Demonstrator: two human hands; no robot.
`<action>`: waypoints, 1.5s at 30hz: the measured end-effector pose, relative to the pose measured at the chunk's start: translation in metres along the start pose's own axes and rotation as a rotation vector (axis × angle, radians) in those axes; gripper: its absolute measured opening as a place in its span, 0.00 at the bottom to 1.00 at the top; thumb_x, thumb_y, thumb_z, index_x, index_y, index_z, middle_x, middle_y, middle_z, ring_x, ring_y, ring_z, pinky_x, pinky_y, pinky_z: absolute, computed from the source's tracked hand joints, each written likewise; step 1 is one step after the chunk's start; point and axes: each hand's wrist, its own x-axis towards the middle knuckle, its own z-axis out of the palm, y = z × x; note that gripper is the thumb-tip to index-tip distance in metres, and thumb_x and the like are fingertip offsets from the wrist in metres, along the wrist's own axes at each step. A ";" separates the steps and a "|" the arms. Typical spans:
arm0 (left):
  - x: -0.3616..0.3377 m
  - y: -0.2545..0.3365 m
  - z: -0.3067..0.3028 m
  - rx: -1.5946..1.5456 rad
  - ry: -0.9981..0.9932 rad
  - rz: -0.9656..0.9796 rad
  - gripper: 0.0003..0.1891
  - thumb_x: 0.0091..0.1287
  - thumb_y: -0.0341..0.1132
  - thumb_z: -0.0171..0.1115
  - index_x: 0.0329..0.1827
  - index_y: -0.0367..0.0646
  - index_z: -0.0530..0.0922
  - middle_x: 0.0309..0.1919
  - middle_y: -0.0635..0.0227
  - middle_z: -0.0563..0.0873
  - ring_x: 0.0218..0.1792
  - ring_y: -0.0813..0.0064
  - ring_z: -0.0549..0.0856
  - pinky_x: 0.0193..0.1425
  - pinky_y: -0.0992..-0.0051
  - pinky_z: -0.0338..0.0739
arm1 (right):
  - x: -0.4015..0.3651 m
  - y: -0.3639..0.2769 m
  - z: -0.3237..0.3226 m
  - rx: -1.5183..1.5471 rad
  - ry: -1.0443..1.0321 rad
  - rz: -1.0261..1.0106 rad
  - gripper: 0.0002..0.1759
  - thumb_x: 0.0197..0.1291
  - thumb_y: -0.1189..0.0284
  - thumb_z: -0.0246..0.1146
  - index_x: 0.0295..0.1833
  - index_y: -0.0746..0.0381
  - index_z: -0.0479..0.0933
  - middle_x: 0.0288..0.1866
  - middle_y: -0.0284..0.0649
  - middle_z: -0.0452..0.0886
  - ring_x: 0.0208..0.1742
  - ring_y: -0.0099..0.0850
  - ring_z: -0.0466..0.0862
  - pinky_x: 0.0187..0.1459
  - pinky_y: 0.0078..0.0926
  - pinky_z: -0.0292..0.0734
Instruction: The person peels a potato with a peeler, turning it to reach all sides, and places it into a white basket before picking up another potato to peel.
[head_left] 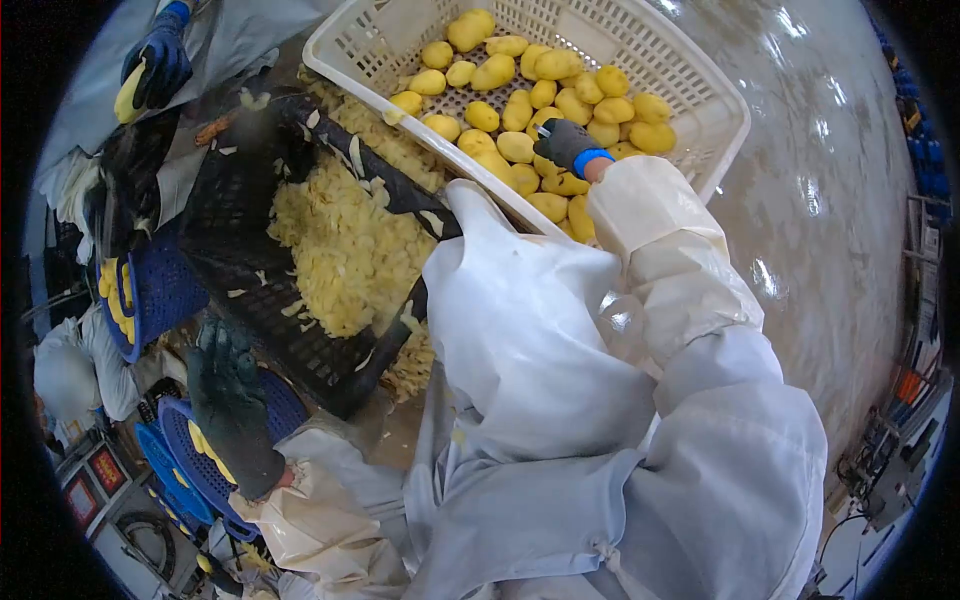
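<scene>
My right hand [568,146], in a dark grey glove, is closed over the potatoes [517,146] in a white slotted crate [722,108]. A small pale, shiny piece shows at its fingertips; I cannot make out what it is. At lower left, my left hand [228,395] wears a dark green glove, its fingers stretched out and nothing visible in them. It is beside a blue perforated basket [190,440] that holds yellow pieces. Between my hands, a heap of pale yellow peelings [350,245] lies in a black crate [225,235].
Another person's gloved hand [160,65] holds a long peeled potato [129,95] at upper left. A second blue basket [168,290] with yellow pieces stands below it. Wet floor [810,230] stretches along the right. Another person [75,370] is at far left.
</scene>
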 end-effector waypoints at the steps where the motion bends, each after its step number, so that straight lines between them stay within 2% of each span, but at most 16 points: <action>1: -0.002 -0.001 0.004 0.015 -0.030 -0.001 0.24 0.74 0.39 0.49 0.67 0.32 0.67 0.67 0.53 0.71 0.65 0.62 0.74 0.61 0.71 0.76 | 0.004 -0.001 0.006 -0.077 0.091 -0.093 0.21 0.49 0.60 0.65 0.46 0.62 0.80 0.41 0.52 0.84 0.42 0.47 0.84 0.45 0.42 0.78; 3: -0.005 -0.002 0.010 0.032 -0.055 0.005 0.24 0.73 0.39 0.50 0.67 0.33 0.67 0.66 0.53 0.72 0.64 0.62 0.75 0.60 0.71 0.77 | 0.011 -0.004 0.015 -0.135 0.099 -0.153 0.22 0.49 0.60 0.66 0.47 0.61 0.79 0.44 0.52 0.83 0.48 0.49 0.82 0.49 0.44 0.76; 11: -0.012 0.000 0.052 0.044 0.020 -0.066 0.23 0.73 0.41 0.52 0.65 0.34 0.69 0.52 0.60 0.80 0.47 0.70 0.79 0.48 0.75 0.76 | 0.047 -0.012 0.078 -0.372 0.193 -0.120 0.22 0.53 0.64 0.62 0.51 0.65 0.74 0.48 0.53 0.81 0.47 0.49 0.83 0.47 0.45 0.78; 16: -0.006 -0.001 0.040 0.002 -0.112 -0.137 0.22 0.73 0.40 0.51 0.64 0.35 0.70 0.54 0.60 0.79 0.49 0.70 0.79 0.50 0.74 0.76 | 0.067 -0.006 0.074 -0.417 0.141 -0.061 0.21 0.52 0.61 0.63 0.47 0.65 0.78 0.46 0.56 0.82 0.49 0.48 0.83 0.49 0.43 0.78; 18: -0.008 0.002 0.039 -0.056 -0.181 -0.146 0.21 0.74 0.39 0.49 0.65 0.35 0.70 0.57 0.59 0.79 0.52 0.69 0.80 0.53 0.73 0.76 | 0.052 -0.016 0.063 -0.323 0.226 -0.128 0.25 0.50 0.58 0.66 0.48 0.66 0.79 0.44 0.57 0.83 0.48 0.49 0.83 0.49 0.41 0.78; 20: -0.015 0.004 0.050 0.076 -0.002 -0.105 0.22 0.74 0.40 0.50 0.65 0.35 0.70 0.55 0.60 0.80 0.49 0.70 0.80 0.50 0.74 0.75 | 0.035 -0.028 0.045 -0.205 0.208 -0.053 0.32 0.45 0.54 0.69 0.49 0.68 0.78 0.44 0.56 0.83 0.47 0.48 0.84 0.48 0.39 0.78; 22: -0.015 0.003 0.048 0.024 -0.063 -0.103 0.22 0.74 0.40 0.50 0.66 0.36 0.69 0.55 0.61 0.80 0.49 0.71 0.80 0.50 0.74 0.76 | 0.036 -0.022 0.025 0.072 0.239 0.069 0.35 0.40 0.53 0.73 0.49 0.69 0.79 0.42 0.54 0.83 0.44 0.45 0.85 0.44 0.38 0.79; 23: -0.016 0.005 0.047 -0.014 -0.123 -0.099 0.22 0.74 0.40 0.50 0.66 0.36 0.69 0.55 0.61 0.80 0.49 0.71 0.80 0.49 0.75 0.76 | 0.042 -0.019 0.015 0.240 0.264 0.010 0.33 0.37 0.53 0.76 0.45 0.67 0.79 0.36 0.47 0.84 0.34 0.38 0.84 0.35 0.35 0.78; 24: -0.018 0.006 0.052 -0.024 -0.126 -0.085 0.22 0.74 0.40 0.50 0.66 0.36 0.69 0.55 0.61 0.80 0.49 0.71 0.80 0.49 0.75 0.76 | 0.018 -0.048 -0.013 0.553 0.131 0.020 0.27 0.41 0.57 0.76 0.41 0.65 0.79 0.30 0.39 0.81 0.24 0.30 0.79 0.25 0.28 0.74; 27: -0.026 0.010 0.064 0.020 -0.036 -0.088 0.22 0.70 0.43 0.57 0.61 0.40 0.70 0.46 0.67 0.78 0.44 0.73 0.79 0.44 0.79 0.74 | -0.022 -0.106 -0.072 0.854 0.103 -0.129 0.19 0.48 0.61 0.73 0.41 0.62 0.79 0.29 0.34 0.79 0.20 0.22 0.74 0.23 0.18 0.69; 32: -0.009 -0.002 0.035 -0.160 -0.295 -0.147 0.22 0.67 0.40 0.60 0.61 0.41 0.69 0.47 0.68 0.78 0.45 0.73 0.79 0.41 0.75 0.77 | -0.113 -0.224 -0.164 0.848 -0.040 -0.454 0.20 0.49 0.63 0.72 0.45 0.63 0.79 0.33 0.33 0.80 0.27 0.20 0.77 0.27 0.17 0.71; 35: -0.032 0.003 0.061 -0.115 -0.236 -0.013 0.24 0.67 0.40 0.60 0.63 0.41 0.68 0.48 0.66 0.78 0.48 0.70 0.80 0.44 0.70 0.81 | -0.178 -0.295 -0.182 0.754 -0.151 -0.651 0.20 0.50 0.62 0.73 0.44 0.64 0.80 0.33 0.32 0.81 0.31 0.18 0.77 0.30 0.16 0.72; 40: -0.042 0.005 0.075 -0.186 -0.254 0.089 0.27 0.70 0.45 0.57 0.66 0.40 0.65 0.54 0.62 0.77 0.53 0.68 0.80 0.53 0.66 0.81 | -0.248 -0.374 -0.136 0.618 -0.382 -0.810 0.24 0.54 0.69 0.68 0.56 0.67 0.77 0.40 0.35 0.82 0.36 0.19 0.80 0.34 0.15 0.75; 42: -0.058 0.018 0.086 -0.268 -0.302 0.218 0.27 0.73 0.49 0.52 0.66 0.38 0.65 0.58 0.59 0.75 0.58 0.67 0.78 0.60 0.64 0.78 | -0.265 -0.397 -0.098 0.543 -0.458 -0.765 0.20 0.53 0.70 0.71 0.51 0.66 0.79 0.36 0.32 0.82 0.34 0.18 0.78 0.31 0.15 0.73; 44: -0.051 0.015 0.072 -0.596 -0.285 0.150 0.28 0.72 0.52 0.51 0.65 0.40 0.67 0.59 0.58 0.76 0.58 0.66 0.78 0.62 0.62 0.77 | -0.271 -0.407 -0.053 0.627 -0.494 -0.760 0.17 0.49 0.64 0.74 0.40 0.63 0.80 0.27 0.28 0.78 0.25 0.16 0.75 0.26 0.17 0.71; 45: -0.048 0.019 0.063 -0.599 -0.261 0.172 0.28 0.72 0.52 0.51 0.65 0.40 0.67 0.59 0.58 0.76 0.58 0.66 0.78 0.62 0.62 0.77 | -0.281 -0.418 -0.050 0.545 -0.507 -0.721 0.13 0.56 0.67 0.69 0.41 0.64 0.78 0.30 0.33 0.80 0.28 0.19 0.78 0.28 0.19 0.73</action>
